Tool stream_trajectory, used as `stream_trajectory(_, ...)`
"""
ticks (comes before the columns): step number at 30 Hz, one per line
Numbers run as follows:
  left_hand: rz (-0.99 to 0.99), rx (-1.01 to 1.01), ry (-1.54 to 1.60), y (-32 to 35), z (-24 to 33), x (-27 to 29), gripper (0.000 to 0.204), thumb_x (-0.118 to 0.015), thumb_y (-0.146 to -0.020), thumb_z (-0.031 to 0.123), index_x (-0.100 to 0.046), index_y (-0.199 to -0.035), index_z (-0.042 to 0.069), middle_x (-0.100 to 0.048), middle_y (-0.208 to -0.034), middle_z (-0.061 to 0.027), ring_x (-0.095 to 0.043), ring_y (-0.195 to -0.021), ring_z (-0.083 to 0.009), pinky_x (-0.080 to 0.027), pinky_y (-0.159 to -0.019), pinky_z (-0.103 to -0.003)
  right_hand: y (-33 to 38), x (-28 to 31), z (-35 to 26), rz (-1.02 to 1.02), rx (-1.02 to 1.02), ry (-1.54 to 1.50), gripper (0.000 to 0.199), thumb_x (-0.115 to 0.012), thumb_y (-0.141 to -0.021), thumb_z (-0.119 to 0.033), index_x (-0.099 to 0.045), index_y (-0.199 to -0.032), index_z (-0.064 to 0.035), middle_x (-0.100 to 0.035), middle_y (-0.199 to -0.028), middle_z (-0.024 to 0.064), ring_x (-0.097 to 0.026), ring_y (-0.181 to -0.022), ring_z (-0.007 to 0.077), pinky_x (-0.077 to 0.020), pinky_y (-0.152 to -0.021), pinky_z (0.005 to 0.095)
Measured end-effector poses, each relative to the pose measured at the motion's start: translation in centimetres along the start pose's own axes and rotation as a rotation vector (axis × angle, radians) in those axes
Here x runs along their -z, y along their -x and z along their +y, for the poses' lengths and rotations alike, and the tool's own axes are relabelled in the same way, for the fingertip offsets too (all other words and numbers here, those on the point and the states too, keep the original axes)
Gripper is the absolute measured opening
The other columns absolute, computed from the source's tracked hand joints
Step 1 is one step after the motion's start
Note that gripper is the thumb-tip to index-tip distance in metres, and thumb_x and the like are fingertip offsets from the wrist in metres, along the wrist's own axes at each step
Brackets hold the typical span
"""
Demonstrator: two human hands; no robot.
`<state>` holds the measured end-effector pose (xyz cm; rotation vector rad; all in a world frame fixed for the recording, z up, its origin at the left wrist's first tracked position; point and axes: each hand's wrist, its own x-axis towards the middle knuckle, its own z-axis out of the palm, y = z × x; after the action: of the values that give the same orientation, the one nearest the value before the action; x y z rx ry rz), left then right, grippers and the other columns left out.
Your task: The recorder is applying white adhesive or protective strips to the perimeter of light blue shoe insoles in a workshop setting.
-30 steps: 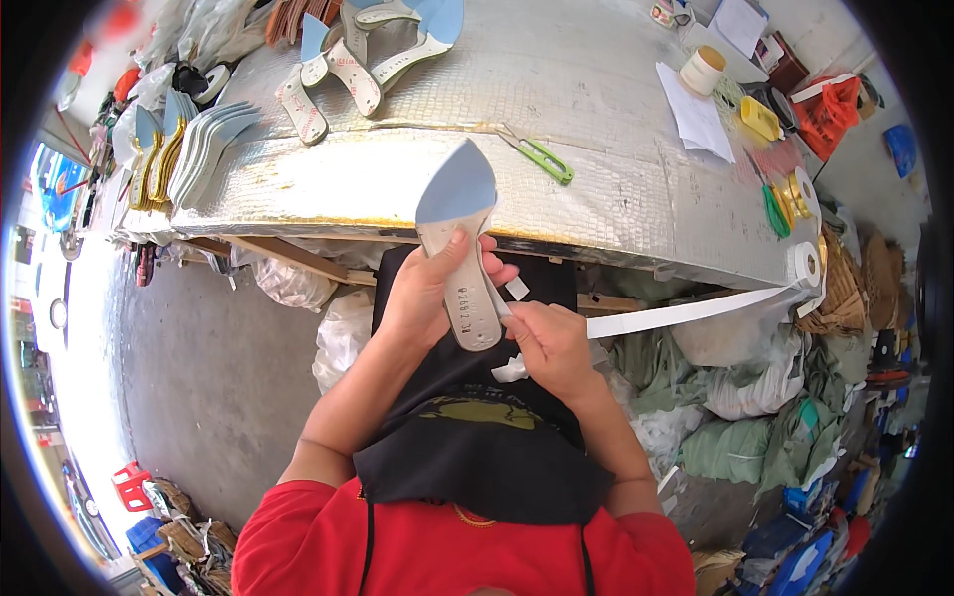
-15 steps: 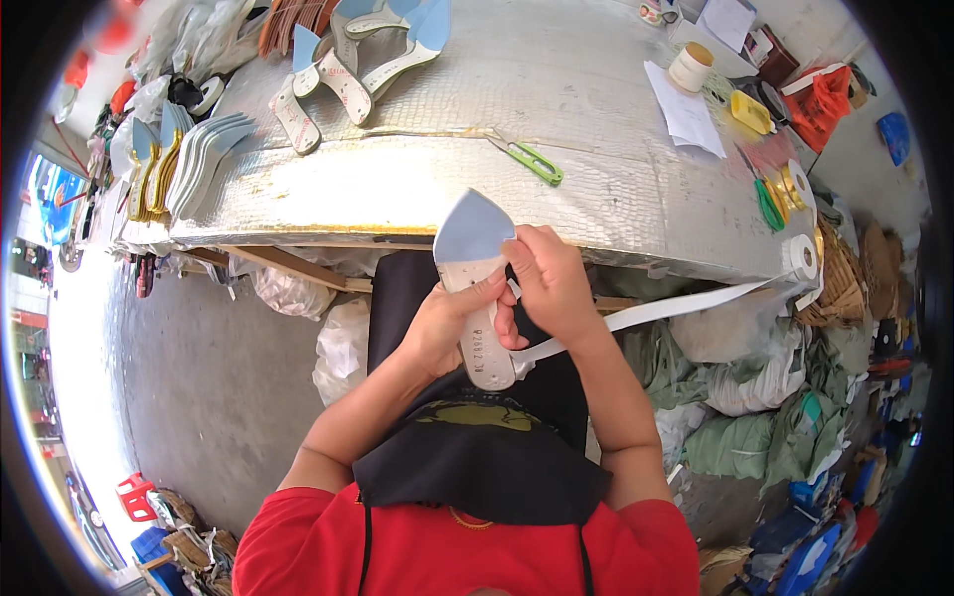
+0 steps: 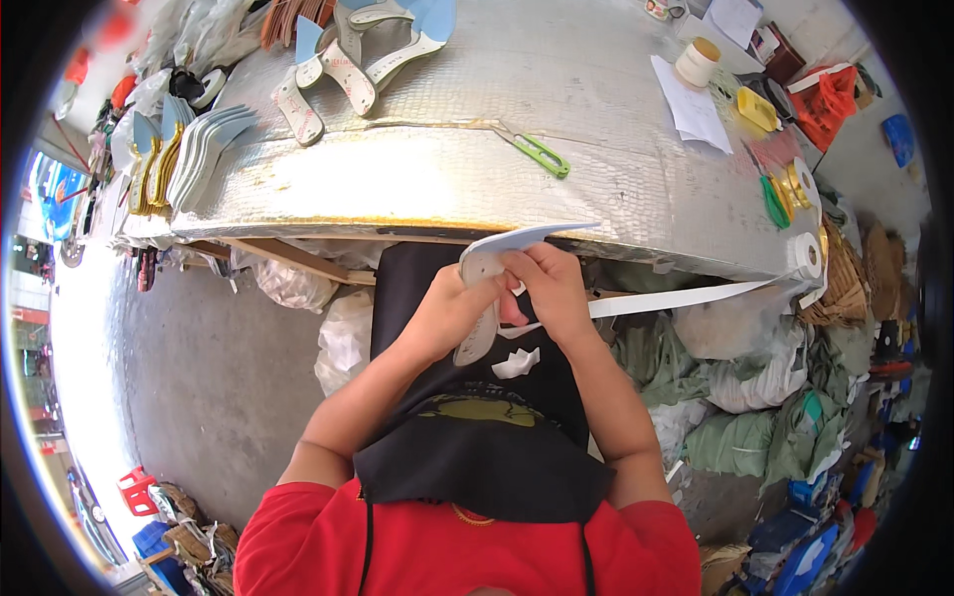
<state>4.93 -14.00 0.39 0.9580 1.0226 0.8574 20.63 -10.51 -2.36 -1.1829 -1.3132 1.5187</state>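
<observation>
Over my lap I hold a shoe insole board, pale grey with a light-blue forepart, turned nearly edge-on. My left hand is closed round its narrow middle. My right hand pinches the edge near the blue part, its lower fingers curled beneath. A bit of white shows between the hands. White tape runs from a roll at the table's right corner, passes behind my right wrist and reaches the board; its end is hidden. A crumpled white scrap lies on my black apron.
On the silver-covered table lie green-handled snips, loose insole boards and a stacked row of boards at left. Green-handled scissors hang at the right edge. Bags heap below right.
The insole board has tilted from face-up to nearly edge-on, its blue tip swinging right. A white scrap now shows on the apron below it. Both hands keep their hold.
</observation>
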Motion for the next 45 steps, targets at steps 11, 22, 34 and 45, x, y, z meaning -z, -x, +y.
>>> stream_trajectory(11, 0.226, 0.07, 0.443, -0.1, 3.8, 4.3, 0.015, -0.049, -0.09, 0.008, -0.055, -0.096, -0.004, -0.058, -0.07, -0.0099, -0.064, -0.071, -0.0266, -0.055, -0.082, -0.045, 3.4, 1.4, -2.2, -0.014, 0.458, 0.686, 0.006, -0.06, -0.084, -0.009, -0.065, -0.088, -0.0093, -0.061, -0.065, 0.0074, -0.062, -0.059, 0.0258, -0.0491, -0.055, 0.0354)
stream_trajectory(22, 0.232, -0.047, 0.418, -0.8, 7.5, 4.5, 0.014, -0.049, -0.089, 0.009, -0.05, -0.098, -0.001, -0.048, -0.067, -0.0031, -0.05, -0.058, -0.0152, -0.053, -0.066, -0.036, 5.5, -5.4, 0.1, -0.086, 0.816, 1.063, 0.015, -0.06, -0.089, -0.015, -0.056, -0.093, -0.0015, -0.052, -0.059, 0.0026, -0.058, -0.05, 0.0158, -0.0454, -0.046, 0.0289)
stream_trajectory(34, 0.128, -0.258, 0.571, 2.6, 4.6, 2.8, 0.034, -0.056, -0.095, 0.028, -0.053, -0.117, 0.002, -0.064, -0.111, -0.0115, -0.06, -0.102, -0.019, -0.047, -0.089, -0.038, 1.5, 0.2, -3.6, -0.153, 0.153, -0.178, 0.024, -0.045, -0.1, -0.019, -0.058, -0.104, 0.0004, -0.059, -0.077, 0.0015, -0.046, -0.063, 0.0049, -0.0384, -0.058, 0.0199)
stream_trajectory(45, -0.05, -0.375, -0.922, 3.4, 5.7, 4.4, 0.017, -0.065, -0.088, 0.016, -0.065, -0.098, 0.002, -0.062, -0.083, -0.0141, -0.06, -0.074, -0.023, -0.048, -0.07, -0.033, 0.3, 3.3, -7.0, -0.104, 0.825, 0.98, 0.014, -0.063, -0.079, -0.013, -0.064, -0.093, -0.0087, -0.065, -0.077, 0.0038, -0.064, -0.07, 0.0228, -0.0494, -0.056, 0.0363)
